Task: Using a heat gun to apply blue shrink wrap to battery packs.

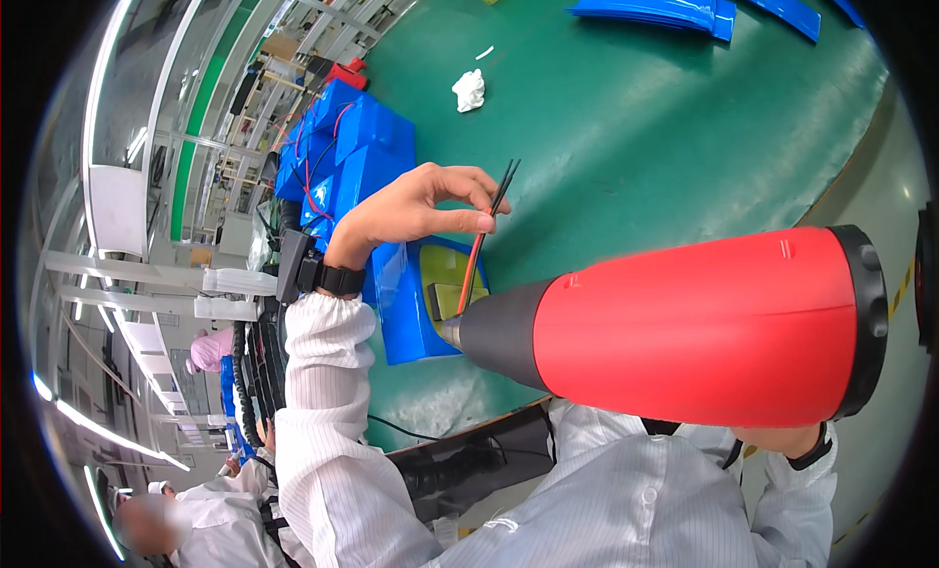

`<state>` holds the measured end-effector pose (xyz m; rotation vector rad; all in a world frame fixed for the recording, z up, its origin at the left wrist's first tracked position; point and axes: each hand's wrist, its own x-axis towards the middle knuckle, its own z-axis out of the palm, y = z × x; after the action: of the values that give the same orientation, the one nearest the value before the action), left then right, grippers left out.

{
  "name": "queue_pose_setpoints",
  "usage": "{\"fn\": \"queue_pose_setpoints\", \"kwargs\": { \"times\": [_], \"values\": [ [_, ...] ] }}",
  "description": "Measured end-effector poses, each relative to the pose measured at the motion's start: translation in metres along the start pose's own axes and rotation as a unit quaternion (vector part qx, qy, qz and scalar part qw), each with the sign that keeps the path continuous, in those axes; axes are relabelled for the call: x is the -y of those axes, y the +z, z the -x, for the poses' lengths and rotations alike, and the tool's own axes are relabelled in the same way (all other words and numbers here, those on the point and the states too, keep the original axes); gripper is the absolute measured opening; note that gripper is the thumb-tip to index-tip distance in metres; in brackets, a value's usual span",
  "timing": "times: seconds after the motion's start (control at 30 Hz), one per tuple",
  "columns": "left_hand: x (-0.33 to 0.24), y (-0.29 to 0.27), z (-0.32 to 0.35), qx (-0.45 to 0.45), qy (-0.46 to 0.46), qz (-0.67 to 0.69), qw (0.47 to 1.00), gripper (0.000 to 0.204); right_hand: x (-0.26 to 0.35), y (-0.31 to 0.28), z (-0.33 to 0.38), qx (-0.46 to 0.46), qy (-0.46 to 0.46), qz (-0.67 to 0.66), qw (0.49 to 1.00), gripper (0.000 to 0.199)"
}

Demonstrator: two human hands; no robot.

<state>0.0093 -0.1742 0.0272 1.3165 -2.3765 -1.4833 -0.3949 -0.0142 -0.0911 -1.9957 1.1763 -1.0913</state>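
Left fingers [458, 222] are pinched on the wires [471, 260]; right fingers are hidden, can't tell. I'd sweep that red heat gun [694, 324] gently, aiming below the pinch.

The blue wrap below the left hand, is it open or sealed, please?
Open: yellow-green material shows within the blue wrap.

Head-worn fisheye, looking down, close above left hand [416, 206], green table [606, 148].
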Motion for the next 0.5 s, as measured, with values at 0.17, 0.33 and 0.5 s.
{"fn": "queue_pose_setpoints", "kwargs": {
  "times": [0.17, 0.33, 0.5],
  "values": [
    [-0.004, 0.003, 0.0, 0.002, -0.002, -0.004, 1.0, 0.019, 0.002, -0.003, -0.002, 0.026, -0.048, 0.044, 0.998, 0.043],
    [-0.004, 0.006, 0.005, -0.028, 0.014, -0.029, 0.999, 0.017, 0.002, -0.01, -0.002, 0.056, -0.109, 0.103, 0.987, 0.043],
    [-0.003, 0.009, 0.019, -0.094, 0.018, -0.044, 0.994, 0.015, -0.002, -0.02, 0.01, 0.089, -0.16, 0.167, 0.969, 0.044]
  ]
}}
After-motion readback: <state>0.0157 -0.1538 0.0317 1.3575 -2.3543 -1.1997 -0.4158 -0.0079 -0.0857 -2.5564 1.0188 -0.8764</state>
